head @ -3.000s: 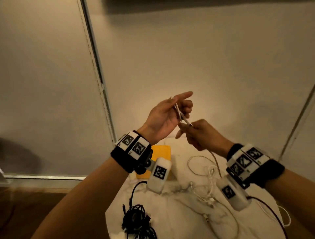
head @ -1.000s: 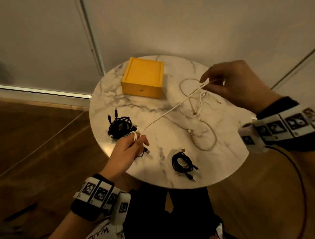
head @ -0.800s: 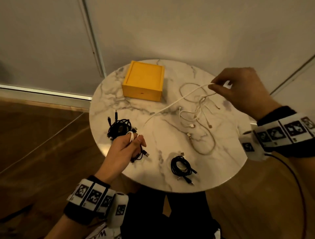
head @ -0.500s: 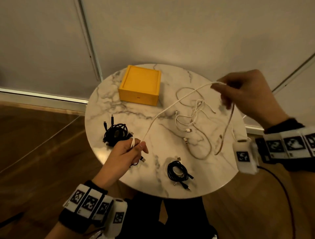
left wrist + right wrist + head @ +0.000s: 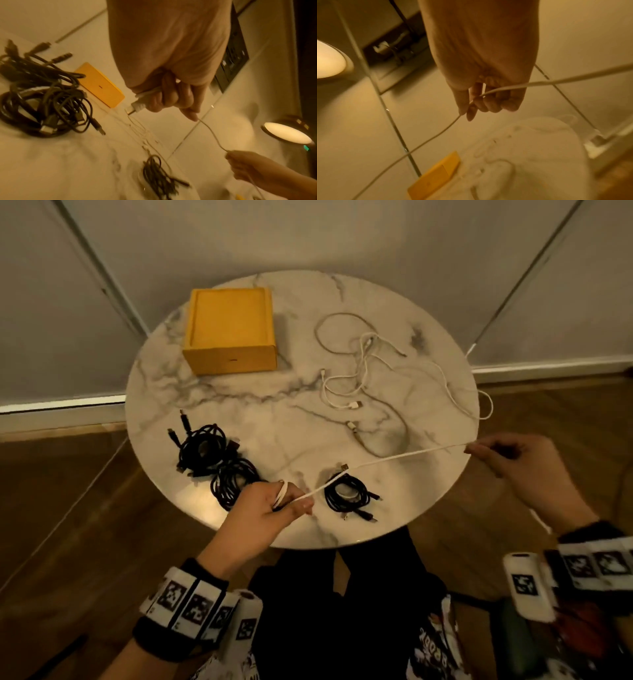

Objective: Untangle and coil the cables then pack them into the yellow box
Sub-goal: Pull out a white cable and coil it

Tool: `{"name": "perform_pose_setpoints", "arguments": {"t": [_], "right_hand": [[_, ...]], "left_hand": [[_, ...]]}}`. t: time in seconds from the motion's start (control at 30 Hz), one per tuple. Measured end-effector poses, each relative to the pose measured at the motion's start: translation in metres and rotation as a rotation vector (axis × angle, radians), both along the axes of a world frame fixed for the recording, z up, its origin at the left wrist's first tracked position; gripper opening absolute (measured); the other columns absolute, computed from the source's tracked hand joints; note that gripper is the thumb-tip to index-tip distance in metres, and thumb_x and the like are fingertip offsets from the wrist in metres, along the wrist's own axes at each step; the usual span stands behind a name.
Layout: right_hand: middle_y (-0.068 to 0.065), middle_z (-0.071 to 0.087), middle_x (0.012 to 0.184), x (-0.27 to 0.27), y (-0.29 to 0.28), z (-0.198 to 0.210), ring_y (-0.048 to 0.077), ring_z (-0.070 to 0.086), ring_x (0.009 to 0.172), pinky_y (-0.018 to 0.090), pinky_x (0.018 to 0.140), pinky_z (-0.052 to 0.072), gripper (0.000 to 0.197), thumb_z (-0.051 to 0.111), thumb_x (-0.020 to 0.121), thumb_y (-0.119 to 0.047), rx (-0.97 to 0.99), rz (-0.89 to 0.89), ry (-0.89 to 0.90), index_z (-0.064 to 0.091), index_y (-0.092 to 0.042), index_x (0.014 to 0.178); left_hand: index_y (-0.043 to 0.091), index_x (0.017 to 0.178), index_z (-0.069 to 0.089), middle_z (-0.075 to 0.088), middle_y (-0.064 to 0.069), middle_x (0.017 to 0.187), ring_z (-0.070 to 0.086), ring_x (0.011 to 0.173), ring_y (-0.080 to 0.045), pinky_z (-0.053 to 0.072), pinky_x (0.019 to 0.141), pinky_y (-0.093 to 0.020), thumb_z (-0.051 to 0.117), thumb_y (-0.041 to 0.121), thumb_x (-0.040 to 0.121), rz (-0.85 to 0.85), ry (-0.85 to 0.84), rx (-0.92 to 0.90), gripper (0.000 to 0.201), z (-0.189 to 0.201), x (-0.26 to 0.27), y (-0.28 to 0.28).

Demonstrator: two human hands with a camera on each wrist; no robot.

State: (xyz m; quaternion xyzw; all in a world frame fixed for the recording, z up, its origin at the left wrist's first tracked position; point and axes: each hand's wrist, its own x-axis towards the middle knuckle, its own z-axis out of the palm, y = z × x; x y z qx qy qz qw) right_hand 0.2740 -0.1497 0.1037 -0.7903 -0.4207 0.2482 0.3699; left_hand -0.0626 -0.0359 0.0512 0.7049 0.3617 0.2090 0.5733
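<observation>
A thin white cable (image 5: 394,457) stretches almost straight across the lower middle of the head view, pulled taut between two hands above the near edge of a round marble table (image 5: 239,405). At lower centre the left hand (image 5: 263,517) has its fingers curled round the cable's end, with a first white turn wrapped over the fingers; the left wrist view shows the plug (image 5: 135,108) poking out beside the knuckles. At the right edge of the frame the right hand (image 5: 513,463) pinches the cable between thumb and fingertips, and the spare length trails off behind it, down past the wrist. To do this winding well, it seems best to keep light tension, let the cable slide through the right hand's pinch, and lay each turn beside the last on the left fingers, so the coil stays flat and no twist builds up. The cable is slim, smooth and pale, and looks limp enough to spring loose if released. In the centre right of the frame lies a loose tangle of white cables (image 5: 359,378), not yet sorted. Three bundles of black cables (image 5: 205,450) sit at the table's near edge, two at left, one near centre. The yellow box (image 5: 231,330) stands at the upper left of the tabletop, apparently closed.
</observation>
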Motion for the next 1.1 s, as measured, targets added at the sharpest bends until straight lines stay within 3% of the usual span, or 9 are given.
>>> {"name": "perform_pose_setpoints", "arguments": {"t": [0.13, 0.27, 0.43, 0.53, 0.67, 0.77, 0.83, 0.97, 1.1], "right_hand": [[0.008, 0.068, 0.075, -0.011, 0.0, -0.059, 0.012, 0.061, 0.064, 0.019, 0.063, 0.05, 0.014, 0.062, 0.091, -0.017, -0.005, -0.079, 0.086, 0.072, -0.009, 0.088], [0.002, 0.071, 0.1, -0.024, 0.01, -0.083, 0.019, 0.066, 0.096, 0.032, 0.087, 0.052, 0.025, 0.066, 0.089, -0.017, -0.041, -0.074, 0.048, 0.067, -0.015, 0.115], [-0.006, 0.057, 0.132, -0.091, 0.019, -0.046, 0.006, 0.049, 0.126, 0.025, 0.109, 0.035, 0.041, 0.064, 0.085, -0.017, 0.199, 0.314, -0.076, 0.062, -0.023, 0.126], [-0.009, 0.072, 0.104, -0.121, 0.024, -0.031, 0.001, 0.063, 0.101, 0.024, 0.104, 0.036, 0.019, 0.064, 0.091, -0.026, 0.155, 0.527, 0.078, 0.072, -0.022, 0.108], [0.014, 0.065, 0.065, -0.123, 0.027, -0.024, 0.016, 0.054, 0.059, 0.039, 0.061, 0.045, 0.013, 0.066, 0.09, -0.017, 0.277, 0.397, 0.44, 0.074, -0.008, 0.091], [0.015, 0.07, 0.071, -0.12, 0.032, -0.028, 0.031, 0.06, 0.061, 0.045, 0.061, 0.048, 0.015, 0.069, 0.088, -0.023, 0.33, 0.32, 0.46, 0.076, -0.01, 0.092], [0.033, 0.065, 0.079, -0.122, 0.037, -0.029, 0.051, 0.058, 0.066, 0.053, 0.061, 0.047, 0.018, 0.07, 0.086, -0.031, 0.371, 0.3, 0.518, 0.076, -0.015, 0.091], [0.042, 0.054, 0.068, -0.128, 0.041, -0.029, 0.034, 0.047, 0.056, 0.039, 0.052, 0.03, 0.01, 0.067, 0.087, -0.022, 0.42, 0.223, 0.67, 0.076, -0.017, 0.085], [0.025, 0.064, 0.064, -0.145, 0.033, -0.029, 0.04, 0.054, 0.049, 0.047, 0.048, 0.044, 0.029, 0.051, 0.093, -0.018, 0.394, 0.231, 0.689, 0.073, -0.02, 0.074]], "left_hand": [[0.01, 0.074, 0.069, 0.054, -0.007, 0.044, 0.043, 0.038, -0.015, 0.037, 0.046, -0.023, 0.055, 0.036, 0.093, -0.145, -0.003, -0.131, 0.035, -0.007, 0.012, -0.025], [0.007, 0.074, 0.069, 0.053, -0.011, 0.043, 0.037, 0.032, -0.017, 0.032, 0.036, -0.02, 0.049, 0.036, 0.091, -0.111, -0.082, -0.359, 0.039, -0.002, 0.022, -0.035], [0.004, 0.071, 0.063, 0.035, -0.003, 0.035, 0.028, 0.032, -0.011, 0.024, 0.039, -0.021, 0.051, 0.033, 0.089, 0.127, -0.258, -0.586, 0.036, 0.014, 0.044, -0.034], [0.0, 0.073, 0.056, 0.027, 0.002, 0.033, 0.021, 0.031, -0.008, 0.02, 0.042, -0.022, 0.05, 0.03, 0.087, 0.195, -0.398, -0.733, 0.034, 0.02, 0.05, -0.032], [0.005, 0.069, 0.062, 0.026, 0.005, 0.033, 0.02, 0.03, -0.005, 0.019, 0.04, -0.021, 0.05, 0.034, 0.086, 0.133, -0.405, -0.823, 0.036, 0.02, 0.049, -0.028], [0.004, 0.079, 0.065, 0.034, 0.006, 0.035, 0.025, 0.031, -0.004, 0.025, 0.04, -0.018, 0.059, 0.043, 0.089, -0.03, -0.42, -0.867, 0.041, 0.022, 0.049, -0.026], [0.004, 0.085, 0.066, 0.04, 0.006, 0.038, 0.03, 0.032, -0.003, 0.033, 0.042, -0.018, 0.066, 0.043, 0.085, -0.106, -0.452, -0.882, 0.039, 0.03, 0.051, -0.026], [-0.011, 0.115, 0.058, 0.06, -0.012, 0.058, 0.057, 0.05, -0.017, 0.05, 0.059, -0.028, 0.04, 0.037, 0.1, -0.217, -0.674, -1.118, 0.054, 0.046, 0.059, -0.028], [-0.014, 0.136, 0.038, 0.066, -0.019, 0.089, 0.062, 0.08, -0.025, 0.046, 0.08, -0.039, 0.022, 0.026, 0.104, -0.155, -0.785, -1.028, 0.053, 0.062, 0.066, -0.026]]}}
